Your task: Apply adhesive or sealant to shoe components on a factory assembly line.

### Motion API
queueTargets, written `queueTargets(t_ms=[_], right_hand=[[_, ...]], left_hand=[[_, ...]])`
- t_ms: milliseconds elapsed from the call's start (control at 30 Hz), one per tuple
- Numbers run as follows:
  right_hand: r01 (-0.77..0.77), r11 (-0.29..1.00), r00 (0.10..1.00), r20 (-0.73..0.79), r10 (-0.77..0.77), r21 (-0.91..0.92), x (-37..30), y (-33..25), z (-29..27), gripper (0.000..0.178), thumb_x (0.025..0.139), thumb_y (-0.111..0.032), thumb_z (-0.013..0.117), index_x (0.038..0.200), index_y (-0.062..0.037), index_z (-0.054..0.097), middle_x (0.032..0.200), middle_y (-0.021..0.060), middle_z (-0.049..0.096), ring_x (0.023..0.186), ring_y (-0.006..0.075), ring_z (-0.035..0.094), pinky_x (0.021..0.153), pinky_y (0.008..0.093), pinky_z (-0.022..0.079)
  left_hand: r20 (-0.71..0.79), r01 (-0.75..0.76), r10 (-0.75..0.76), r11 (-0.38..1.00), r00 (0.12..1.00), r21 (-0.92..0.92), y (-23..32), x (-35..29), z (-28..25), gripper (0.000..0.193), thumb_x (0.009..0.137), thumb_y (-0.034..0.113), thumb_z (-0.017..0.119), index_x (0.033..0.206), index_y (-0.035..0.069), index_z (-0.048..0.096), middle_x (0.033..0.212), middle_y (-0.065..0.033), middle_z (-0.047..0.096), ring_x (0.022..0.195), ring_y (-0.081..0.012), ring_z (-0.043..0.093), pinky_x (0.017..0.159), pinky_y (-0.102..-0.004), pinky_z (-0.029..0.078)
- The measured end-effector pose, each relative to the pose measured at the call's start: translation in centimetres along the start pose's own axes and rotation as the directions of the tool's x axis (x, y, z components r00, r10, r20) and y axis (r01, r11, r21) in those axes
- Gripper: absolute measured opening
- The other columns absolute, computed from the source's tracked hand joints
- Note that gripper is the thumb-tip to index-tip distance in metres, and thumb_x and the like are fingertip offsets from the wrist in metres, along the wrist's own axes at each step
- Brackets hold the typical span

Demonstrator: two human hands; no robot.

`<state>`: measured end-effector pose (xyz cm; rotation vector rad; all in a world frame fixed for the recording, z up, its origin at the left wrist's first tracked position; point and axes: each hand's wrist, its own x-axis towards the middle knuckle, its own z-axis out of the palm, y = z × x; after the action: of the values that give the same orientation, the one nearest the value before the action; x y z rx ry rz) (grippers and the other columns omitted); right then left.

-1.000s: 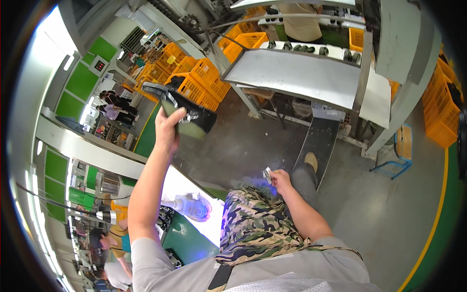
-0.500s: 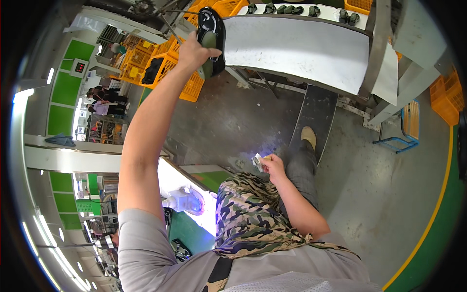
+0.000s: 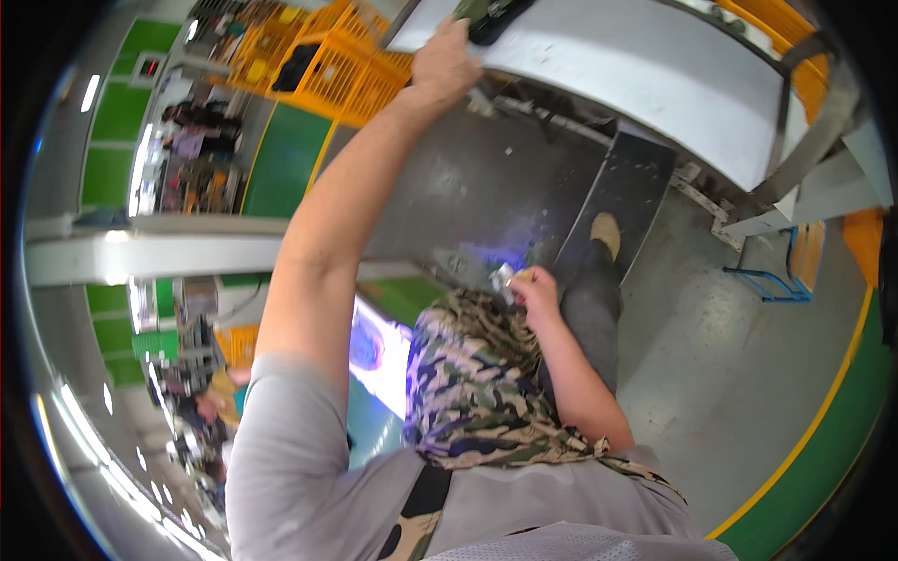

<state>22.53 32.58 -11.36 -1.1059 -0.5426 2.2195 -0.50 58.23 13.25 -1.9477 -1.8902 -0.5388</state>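
Note:
My left arm stretches far forward, and my left hand (image 3: 447, 65) grips the end of a dark shoe (image 3: 494, 19) with a green inside. The shoe is at the white work surface (image 3: 599, 56), partly cut off by the upper picture edge, so I cannot tell whether it rests there. Low by my lap, my right hand (image 3: 536, 292) is closed on a small crumpled whitish piece (image 3: 505, 279), too small and blurred to name. A camouflage apron (image 3: 477, 374) covers my lap.
Yellow crates (image 3: 327, 75) stand left of the white surface. A black sloping board (image 3: 622, 201) lies under my foot. A blue-framed stool (image 3: 786, 271) is at the right. A brightly lit white bench (image 3: 383, 374) is beside my left elbow. People are in the left background.
My left hand has carried the shoe rightward and farther away, from beside the white surface to over its left part. My right hand stays low with the whitish piece. The view has turned.

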Motion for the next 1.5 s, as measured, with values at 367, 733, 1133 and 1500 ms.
queueTargets(t_ms=[367, 733, 1133, 1500], right_hand=[[-0.034, 0.998, 0.999, 0.010, 0.034, -0.058, 4.9, 0.5, -3.3, 0.014, 0.088, -0.015, 0.070, 0.096, -0.0078, 0.061, 0.081, 0.0046, 0.064, 0.065, 0.0155, 0.060, 0.054, 0.0296, 0.045], [-0.182, 0.962, 0.975, 0.087, 0.203, -0.206, 5.5, 2.2, -5.3, 0.011, 0.088, -0.021, 0.067, 0.094, -0.0124, 0.065, 0.085, 0.0008, 0.065, 0.073, 0.0168, 0.059, 0.066, 0.0377, 0.046], [-0.099, 0.873, 0.987, 0.064, 0.147, -0.478, 4.3, -0.9, 2.9, 0.015, 0.087, -0.021, 0.068, 0.099, -0.0126, 0.064, 0.090, 0.0009, 0.064, 0.084, 0.0194, 0.057, 0.072, 0.0378, 0.044], [0.131, 0.560, 0.971, 0.220, 0.094, -0.818, 0.8, 7.0, 15.7, 0.018, 0.083, -0.008, 0.075, 0.098, -0.0084, 0.066, 0.087, 0.0006, 0.067, 0.076, 0.0133, 0.063, 0.061, 0.0253, 0.045]], left_hand=[[0.306, 0.624, -0.548, 0.725, 0.779, -0.290, 5.8, -50.2, -16.3, 0.053, 0.074, 0.012, 0.073, 0.124, 0.002, 0.058, 0.129, -0.0190, 0.060, 0.119, -0.0337, 0.058, 0.102, -0.0404, 0.046], [0.559, 0.907, -0.755, -0.110, -0.342, 0.407, 14.1, -88.7, -16.5, 0.064, 0.072, 0.033, 0.076, 0.123, 0.001, 0.058, 0.118, -0.0230, 0.064, 0.109, -0.0367, 0.063, 0.094, -0.0440, 0.051], [-0.148, 0.876, -0.864, -0.477, -0.482, -0.070, 1.1, -98.5, -15.9, 0.070, 0.069, 0.035, 0.080, 0.125, 0.001, 0.057, 0.117, -0.0242, 0.064, 0.110, -0.0392, 0.061, 0.096, -0.0442, 0.050], [-0.104, 0.831, -0.861, -0.507, -0.497, 0.230, -17.9, -103.2, -25.1, 0.083, 0.070, 0.052, 0.080, 0.134, 0.008, 0.052, 0.132, -0.0156, 0.059, 0.124, -0.0314, 0.055, 0.102, -0.0424, 0.046]])
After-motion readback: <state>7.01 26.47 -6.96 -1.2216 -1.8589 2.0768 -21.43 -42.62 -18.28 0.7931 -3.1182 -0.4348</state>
